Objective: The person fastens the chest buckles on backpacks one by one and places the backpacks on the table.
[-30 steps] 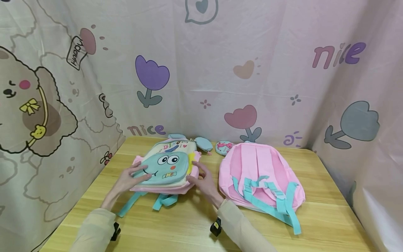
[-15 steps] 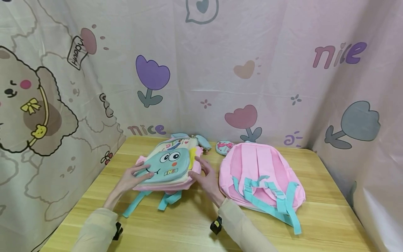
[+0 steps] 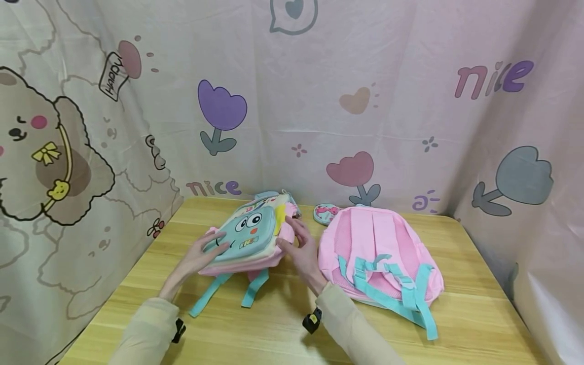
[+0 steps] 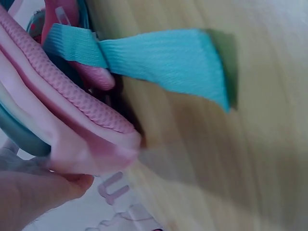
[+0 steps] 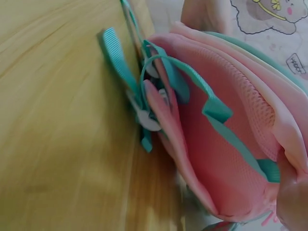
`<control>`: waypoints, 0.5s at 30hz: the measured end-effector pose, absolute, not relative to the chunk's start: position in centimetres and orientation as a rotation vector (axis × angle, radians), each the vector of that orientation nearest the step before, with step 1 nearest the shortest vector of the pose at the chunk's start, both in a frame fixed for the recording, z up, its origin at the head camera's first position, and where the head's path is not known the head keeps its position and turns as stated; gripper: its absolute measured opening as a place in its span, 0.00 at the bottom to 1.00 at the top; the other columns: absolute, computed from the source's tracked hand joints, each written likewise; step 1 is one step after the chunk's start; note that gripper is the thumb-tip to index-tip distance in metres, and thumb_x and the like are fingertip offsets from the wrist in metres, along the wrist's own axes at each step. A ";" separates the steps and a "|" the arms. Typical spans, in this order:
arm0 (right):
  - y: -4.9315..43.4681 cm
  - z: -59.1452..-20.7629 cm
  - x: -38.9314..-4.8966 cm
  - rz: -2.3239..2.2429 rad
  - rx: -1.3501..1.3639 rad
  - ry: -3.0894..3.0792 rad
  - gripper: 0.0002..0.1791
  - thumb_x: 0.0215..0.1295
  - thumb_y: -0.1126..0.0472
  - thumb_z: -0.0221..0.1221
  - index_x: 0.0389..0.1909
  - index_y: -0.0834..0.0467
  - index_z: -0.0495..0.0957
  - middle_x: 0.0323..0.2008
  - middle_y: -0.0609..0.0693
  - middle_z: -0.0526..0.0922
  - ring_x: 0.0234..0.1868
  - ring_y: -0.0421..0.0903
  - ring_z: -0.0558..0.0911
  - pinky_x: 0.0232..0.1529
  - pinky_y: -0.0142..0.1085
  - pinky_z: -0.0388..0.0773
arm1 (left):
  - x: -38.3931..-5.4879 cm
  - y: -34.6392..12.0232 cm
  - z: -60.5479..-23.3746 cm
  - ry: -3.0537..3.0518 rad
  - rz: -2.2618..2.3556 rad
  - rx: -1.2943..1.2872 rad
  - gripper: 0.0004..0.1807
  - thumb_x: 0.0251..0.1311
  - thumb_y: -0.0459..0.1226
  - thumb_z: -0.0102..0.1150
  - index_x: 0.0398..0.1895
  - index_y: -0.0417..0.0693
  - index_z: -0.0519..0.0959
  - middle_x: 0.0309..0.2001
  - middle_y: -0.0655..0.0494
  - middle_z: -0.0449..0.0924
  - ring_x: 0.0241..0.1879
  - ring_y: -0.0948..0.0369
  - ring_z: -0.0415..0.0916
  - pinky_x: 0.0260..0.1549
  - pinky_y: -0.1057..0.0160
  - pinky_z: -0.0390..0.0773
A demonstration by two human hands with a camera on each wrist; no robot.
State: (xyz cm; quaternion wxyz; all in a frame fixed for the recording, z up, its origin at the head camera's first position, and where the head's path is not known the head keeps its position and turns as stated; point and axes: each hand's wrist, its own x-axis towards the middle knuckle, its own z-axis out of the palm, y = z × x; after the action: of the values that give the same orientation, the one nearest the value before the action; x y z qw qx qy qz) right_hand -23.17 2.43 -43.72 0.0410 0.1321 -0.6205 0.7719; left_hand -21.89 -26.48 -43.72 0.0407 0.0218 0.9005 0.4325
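A child's backpack [image 3: 248, 238] with a teal front pocket, a cartoon face and pink sides is tilted between my two hands. My left hand [image 3: 196, 258] grips its lower left side, fingers over the front pocket; the thumb lies along the pink edge in the left wrist view. My right hand [image 3: 302, 251] holds the right side near the yellow panel. In the right wrist view, the pink padded back and shoulder straps [image 5: 163, 110] show on the underside, raised at an angle over the table. Two teal webbing straps [image 3: 210, 294] hang from the bottom edge.
A second pink backpack [image 3: 335, 248] lies back side up on the right, its teal straps [image 3: 394, 304] spread toward the front. Behind it is a small round pouch [image 3: 325, 214] with a pink pattern. A printed curtain [image 3: 292, 91] hangs behind the wooden table [image 3: 255, 337].
Both hands have shifted the held backpack slightly right and tilted it more, with its right side turning up and away. Its round light-blue pouch has slipped mostly behind it.
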 end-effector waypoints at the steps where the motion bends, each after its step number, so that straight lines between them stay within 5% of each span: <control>1: 2.4 -43.6 -23.1 2.372 0.406 -1.884 0.33 0.60 0.71 0.65 0.69 0.61 0.72 0.71 0.57 0.65 0.74 0.55 0.65 0.79 0.48 0.56 | -21.9 -26.2 -43.6 2.778 1.320 0.089 0.35 0.70 0.53 0.56 0.73 0.44 0.67 0.80 0.32 0.45 0.78 0.33 0.43 0.69 0.25 0.47; 8: 1.9 -42.7 -23.0 2.374 0.424 -1.785 0.32 0.61 0.73 0.65 0.68 0.61 0.72 0.71 0.58 0.66 0.75 0.53 0.65 0.78 0.45 0.57 | -21.8 -24.0 -42.2 2.897 1.300 0.274 0.30 0.73 0.51 0.52 0.72 0.46 0.70 0.76 0.33 0.57 0.77 0.33 0.48 0.69 0.25 0.50; 15: 1.6 -41.8 -23.1 2.337 0.448 -1.730 0.31 0.63 0.72 0.64 0.68 0.60 0.73 0.70 0.57 0.67 0.74 0.52 0.66 0.75 0.34 0.62 | -22.0 -21.4 -40.2 2.898 1.368 0.419 0.30 0.71 0.49 0.56 0.73 0.49 0.69 0.77 0.38 0.59 0.77 0.37 0.51 0.72 0.30 0.51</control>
State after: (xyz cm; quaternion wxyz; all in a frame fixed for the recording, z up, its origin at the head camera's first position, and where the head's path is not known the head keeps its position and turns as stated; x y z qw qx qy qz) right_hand -23.09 1.56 -41.83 0.0997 0.1517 -0.5850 0.7905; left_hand -21.95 -21.41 -40.24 -0.0452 0.1294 0.8958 0.4228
